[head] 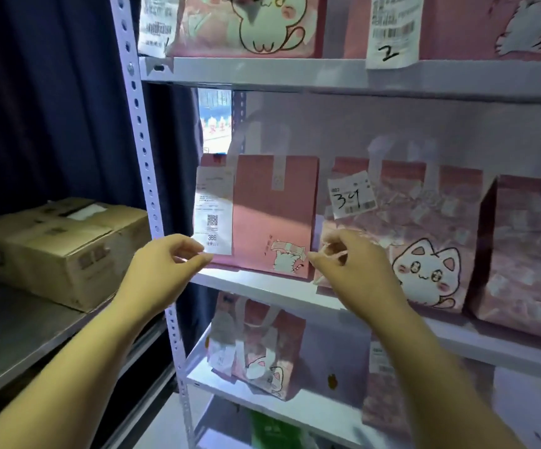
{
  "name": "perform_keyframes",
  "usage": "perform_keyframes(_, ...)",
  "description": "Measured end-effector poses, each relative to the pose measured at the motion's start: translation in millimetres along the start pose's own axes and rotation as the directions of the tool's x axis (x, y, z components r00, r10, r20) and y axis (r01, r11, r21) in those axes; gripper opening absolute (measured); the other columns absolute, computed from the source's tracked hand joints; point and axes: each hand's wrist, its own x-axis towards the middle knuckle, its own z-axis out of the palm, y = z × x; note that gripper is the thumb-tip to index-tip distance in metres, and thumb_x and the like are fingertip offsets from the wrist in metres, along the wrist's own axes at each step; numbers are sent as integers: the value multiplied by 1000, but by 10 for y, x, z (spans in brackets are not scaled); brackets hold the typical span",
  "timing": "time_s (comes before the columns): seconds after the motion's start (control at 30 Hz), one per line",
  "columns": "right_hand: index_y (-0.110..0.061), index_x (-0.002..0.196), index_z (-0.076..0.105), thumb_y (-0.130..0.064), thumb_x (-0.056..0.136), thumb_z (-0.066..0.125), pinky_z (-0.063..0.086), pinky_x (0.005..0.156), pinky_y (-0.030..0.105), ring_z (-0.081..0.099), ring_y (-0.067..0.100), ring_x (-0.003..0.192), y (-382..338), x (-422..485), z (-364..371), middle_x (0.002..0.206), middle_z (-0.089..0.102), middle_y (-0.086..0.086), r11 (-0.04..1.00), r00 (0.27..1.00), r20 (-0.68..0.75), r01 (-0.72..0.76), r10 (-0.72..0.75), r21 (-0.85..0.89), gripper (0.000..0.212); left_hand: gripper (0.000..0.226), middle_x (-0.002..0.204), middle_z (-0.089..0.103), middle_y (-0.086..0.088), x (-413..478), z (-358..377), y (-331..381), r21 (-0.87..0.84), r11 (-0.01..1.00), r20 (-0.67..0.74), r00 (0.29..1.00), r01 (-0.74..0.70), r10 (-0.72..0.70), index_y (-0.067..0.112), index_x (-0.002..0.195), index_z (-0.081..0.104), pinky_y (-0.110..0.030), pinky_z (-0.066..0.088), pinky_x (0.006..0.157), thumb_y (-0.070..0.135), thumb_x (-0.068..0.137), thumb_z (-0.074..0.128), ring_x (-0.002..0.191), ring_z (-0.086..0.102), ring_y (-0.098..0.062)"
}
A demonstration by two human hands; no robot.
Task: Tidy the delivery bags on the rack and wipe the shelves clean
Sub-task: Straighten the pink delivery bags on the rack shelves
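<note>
A cardboard box (65,251) sits on the grey counter (13,335) at far left. The left hand (162,273) reaches to the rack's middle shelf (262,286), fingers loosely curled at the receipt (214,209) on the pink bag (272,215), grasping nothing as far as the blur allows. The right hand (356,270) hovers just right of that bag, fingers half-curled, empty, before the cat-print bag (418,247).

A taped brown cardboard box (65,247) with a white label on top sits on a grey metal counter (13,332) at the left. Behind both hangs a dark navy curtain (49,98), its folds running down to the box.
</note>
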Motion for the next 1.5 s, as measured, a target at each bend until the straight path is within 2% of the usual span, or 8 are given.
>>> perform_keyframes(0.17,-22,141,35,-51,84,59,46,97,46,49,19,121,67,313,341,141,41,-1,1000,999,52,-5,5,-1,68,36,109,63,16,303,226,-239,-49,998,-65,997,46,-49,27,116,59,-22,40,82,34,82,68,98,58,-1)
perform_keyframes(0.37,-21,150,11,-49,88,54,34,108,44,43,20,129,145,565,556,155,20,0,995,988,147,-42,55,-90,80,52,142,46,5,623,390,-476,-8,996,-23,996,90,-90,16,136,43,-30,37,98,29,88,60,127,45,-12)
perform_keyframes(0.47,-19,150,7,-53,87,52,29,108,38,43,19,130,138,619,650,156,16,1,985,984,147,-78,101,-155,85,49,139,39,25,718,410,-525,-34,998,32,998,58,-57,25,136,42,-20,33,96,26,90,57,124,40,1)
perform_keyframes(0.57,-18,150,6,-54,85,55,35,103,39,50,24,122,109,677,724,156,20,2,972,977,119,-153,176,-180,89,44,111,43,51,807,407,-526,-71,997,102,995,-3,10,47,118,46,-2,32,76,14,89,51,104,41,24)
perform_keyframes(0.77,-15,150,7,-48,86,58,36,103,41,46,28,125,49,700,807,154,26,7,947,954,93,-265,284,-181,88,53,108,53,41,993,374,-681,-126,991,197,980,49,-24,47,120,48,-5,35,71,5,87,44,101,48,13)
perform_keyframes(1.2,-14,149,18,-41,89,58,31,109,39,33,25,137,-41,684,887,153,28,4,937,944,34,-321,328,-139,77,55,135,50,17,1039,282,-798,-199,980,228,971,-27,73,35,135,45,-18,36,99,4,90,48,125,45,-1)
perform_keyframes(1.37,-22,134,45,-41,86,61,51,88,44,61,21,98,-156,528,779,120,60,6,962,950,-159,-275,269,-11,54,47,133,45,6,973,239,-718,-154,977,57,986,-146,156,25,131,50,-19,40,95,13,87,59,116,46,-1)
perform_keyframes(1.5,-27,105,63,-37,84,64,54,71,30,61,-1,73,-165,319,615,97,66,-11,976,934,-285,-208,217,62,22,32,116,49,11,847,264,-572,-198,945,10,964,-259,266,33,112,56,4,37,73,14,87,62,99,45,21)
